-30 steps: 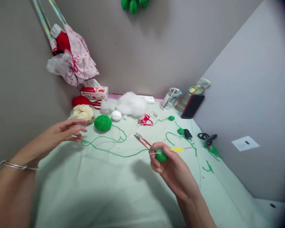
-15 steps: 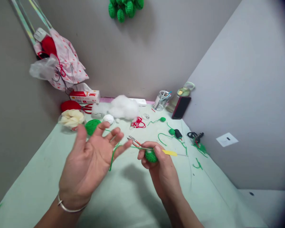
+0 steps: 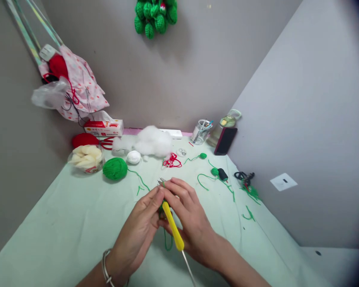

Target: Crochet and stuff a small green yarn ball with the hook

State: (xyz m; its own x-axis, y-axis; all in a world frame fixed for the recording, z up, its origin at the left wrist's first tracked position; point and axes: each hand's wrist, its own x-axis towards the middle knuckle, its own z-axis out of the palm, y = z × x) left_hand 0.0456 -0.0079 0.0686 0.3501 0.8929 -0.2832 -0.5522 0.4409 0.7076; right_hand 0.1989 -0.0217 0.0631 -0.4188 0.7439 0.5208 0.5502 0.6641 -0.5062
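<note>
My left hand [image 3: 140,227] and my right hand [image 3: 194,219] meet over the middle of the table, fingers closed. Between them is a small green crocheted piece [image 3: 162,207], mostly hidden by the fingers, pinched by my left hand. A crochet hook with a yellow handle [image 3: 174,229] slants down toward me from my right hand's grip, its thin metal end pointing at my body. Metal tips of small snips [image 3: 160,181] poke out beyond my fingertips. A loop of green yarn [image 3: 168,241] hangs below. From the green yarn ball [image 3: 115,169] a strand runs to my hands.
White stuffing [image 3: 154,141], a white yarn ball [image 3: 133,157] and tangled red yarn [image 3: 172,160] lie behind my hands. To the right are small green pieces [image 3: 214,172], a phone [image 3: 225,141] and a jar of tools [image 3: 201,132]. A tub [image 3: 88,158] stands left.
My left hand was open and apart; it has come right and closed at the green piece. The yellow hook handle has swung from pointing right to pointing toward me.
</note>
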